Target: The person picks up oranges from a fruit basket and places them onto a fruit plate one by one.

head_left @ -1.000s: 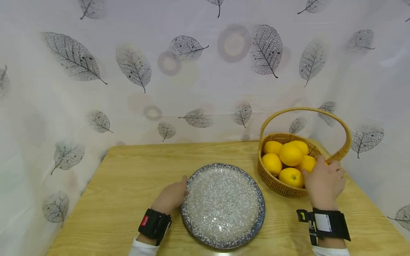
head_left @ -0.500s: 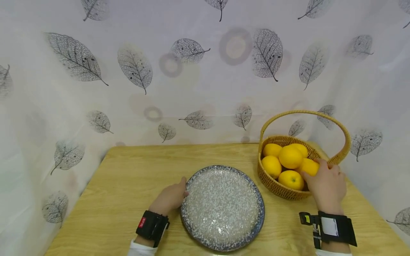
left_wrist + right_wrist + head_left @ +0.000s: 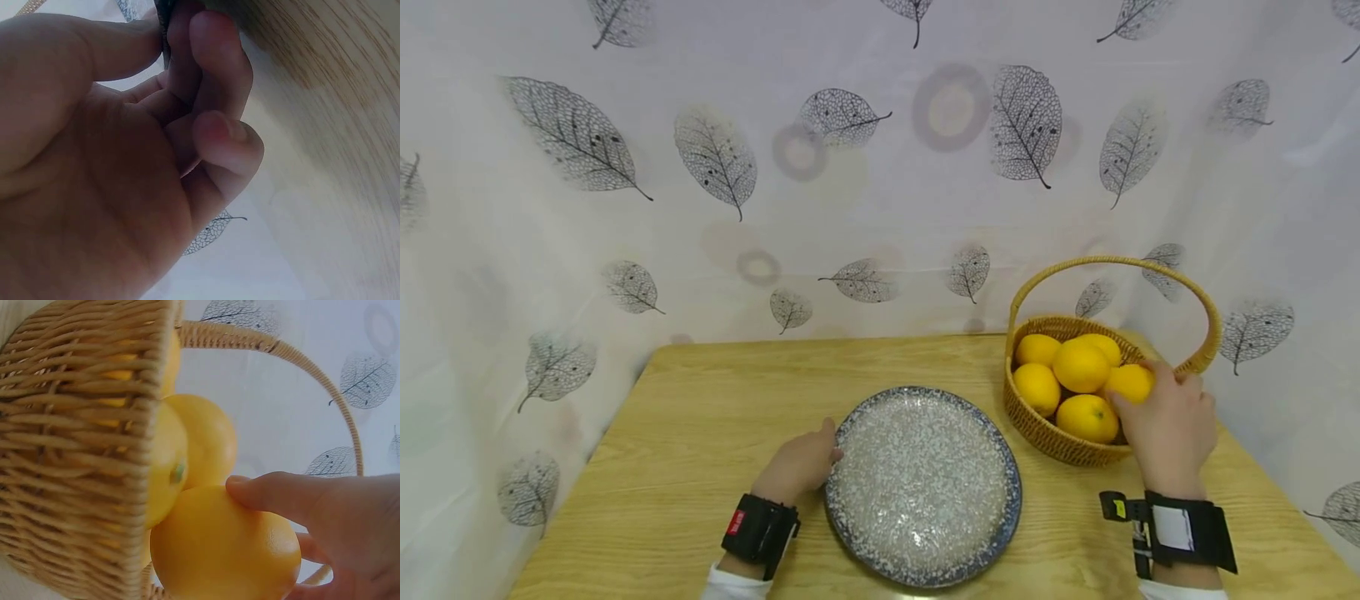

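Note:
In the head view, a round speckled grey plate point(image 3: 925, 487) with a dark blue rim lies on the table. My left hand point(image 3: 797, 462) pinches its left edge; the left wrist view shows the thumb point(image 3: 128, 50) and index finger meeting on the dark rim point(image 3: 165, 31). At the right, a wicker basket point(image 3: 1052, 440) holds several yellow-orange oranges point(image 3: 1081, 365). My right hand point(image 3: 1172, 425) reaches over the basket's near right rim and grips one orange point(image 3: 222, 544), its thumb on top. That orange bulges past the rim in the right wrist view, close against its neighbours.
The basket's tall arched handle point(image 3: 1112, 260) rises over the fruit, just behind my right hand. Wooden tabletop point(image 3: 715, 400) stretches left of the plate. A white leaf-printed sheet point(image 3: 880, 200) hangs behind and beside the table.
My right fingers have closed round the orange at the basket's right side and shifted it slightly to the right. The front orange has moved a little right too. My left hand stays at the plate.

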Demonstrator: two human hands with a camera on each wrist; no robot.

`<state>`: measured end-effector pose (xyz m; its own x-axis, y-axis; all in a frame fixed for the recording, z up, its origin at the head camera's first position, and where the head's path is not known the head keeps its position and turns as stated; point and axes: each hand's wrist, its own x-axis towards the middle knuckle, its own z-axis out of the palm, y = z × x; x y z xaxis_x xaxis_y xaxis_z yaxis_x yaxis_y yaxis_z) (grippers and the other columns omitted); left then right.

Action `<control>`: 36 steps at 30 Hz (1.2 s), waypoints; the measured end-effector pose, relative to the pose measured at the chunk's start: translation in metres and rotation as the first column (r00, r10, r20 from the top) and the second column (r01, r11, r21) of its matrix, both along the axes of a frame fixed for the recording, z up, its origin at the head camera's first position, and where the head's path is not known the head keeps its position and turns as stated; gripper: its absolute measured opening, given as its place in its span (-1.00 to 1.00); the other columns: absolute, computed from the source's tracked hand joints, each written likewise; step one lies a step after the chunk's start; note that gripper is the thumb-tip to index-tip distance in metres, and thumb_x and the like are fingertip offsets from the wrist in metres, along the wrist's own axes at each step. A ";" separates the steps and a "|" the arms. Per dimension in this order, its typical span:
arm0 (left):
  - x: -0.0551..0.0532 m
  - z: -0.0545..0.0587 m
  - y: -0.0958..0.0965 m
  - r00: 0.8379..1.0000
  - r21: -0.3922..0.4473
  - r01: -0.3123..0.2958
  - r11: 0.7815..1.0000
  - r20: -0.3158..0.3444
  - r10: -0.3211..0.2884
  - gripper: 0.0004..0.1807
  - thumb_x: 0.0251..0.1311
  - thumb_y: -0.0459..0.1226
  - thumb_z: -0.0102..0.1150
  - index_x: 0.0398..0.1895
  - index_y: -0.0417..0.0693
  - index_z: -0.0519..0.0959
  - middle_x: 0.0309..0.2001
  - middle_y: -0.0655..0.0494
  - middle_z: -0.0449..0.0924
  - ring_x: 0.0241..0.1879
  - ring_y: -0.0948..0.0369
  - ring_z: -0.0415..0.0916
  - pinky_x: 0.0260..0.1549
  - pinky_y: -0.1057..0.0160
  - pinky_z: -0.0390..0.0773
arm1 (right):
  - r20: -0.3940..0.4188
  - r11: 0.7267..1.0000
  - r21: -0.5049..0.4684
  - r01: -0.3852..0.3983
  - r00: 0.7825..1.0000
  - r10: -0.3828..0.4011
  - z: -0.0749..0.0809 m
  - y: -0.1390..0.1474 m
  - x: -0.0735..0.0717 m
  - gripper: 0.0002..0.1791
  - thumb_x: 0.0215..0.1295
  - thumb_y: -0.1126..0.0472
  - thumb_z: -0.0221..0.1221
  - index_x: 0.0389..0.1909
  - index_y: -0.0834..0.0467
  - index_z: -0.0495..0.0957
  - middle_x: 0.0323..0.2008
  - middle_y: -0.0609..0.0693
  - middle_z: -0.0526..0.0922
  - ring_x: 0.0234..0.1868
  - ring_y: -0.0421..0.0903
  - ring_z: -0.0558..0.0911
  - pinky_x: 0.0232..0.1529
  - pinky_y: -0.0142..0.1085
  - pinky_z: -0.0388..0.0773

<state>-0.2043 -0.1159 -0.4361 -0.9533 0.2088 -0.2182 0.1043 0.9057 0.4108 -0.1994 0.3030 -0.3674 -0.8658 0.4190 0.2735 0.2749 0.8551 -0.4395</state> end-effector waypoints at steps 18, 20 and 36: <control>0.002 0.004 0.005 0.999 -0.009 -0.033 0.999 0.009 0.033 -0.37 0.36 -0.22 0.03 0.39 -0.41 0.21 0.14 -0.35 0.60 0.09 -0.13 0.54 0.09 -0.15 0.56 | -0.154 0.983 0.022 -0.185 0.970 0.186 0.018 -0.077 -0.006 -0.29 0.12 -0.03 0.32 0.27 0.20 0.43 0.16 0.49 0.40 0.06 0.44 0.39 -0.22 0.32 0.46; 0.001 0.004 0.006 1.000 -0.011 -0.027 1.000 0.007 0.027 -0.37 0.36 -0.22 0.03 0.39 -0.41 0.22 0.14 -0.34 0.60 0.09 -0.12 0.55 0.09 -0.14 0.56 | -0.162 0.974 0.029 -0.223 0.961 0.225 0.013 -0.089 -0.011 -0.31 0.12 -0.02 0.32 0.26 0.18 0.44 0.16 0.46 0.42 0.05 0.41 0.42 -0.23 0.29 0.48; 0.004 0.009 0.002 1.000 -0.036 -0.022 0.999 -0.006 0.022 -0.38 0.35 -0.23 0.04 0.37 -0.45 0.23 0.05 -0.36 0.65 -0.09 -0.02 0.61 -0.02 -0.09 0.62 | -0.012 0.807 -0.106 -0.582 0.812 0.584 -0.030 -0.181 -0.050 -0.26 0.05 0.01 0.38 0.29 0.12 0.43 0.10 0.37 0.50 -0.05 0.22 0.58 -0.11 0.14 0.62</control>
<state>-0.2004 -0.1135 -0.4267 -0.9588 0.1795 -0.2201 0.0861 0.9221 0.3773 -0.2495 0.1221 -0.3977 -0.9609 -0.1420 0.2379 -0.2511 0.8091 -0.5313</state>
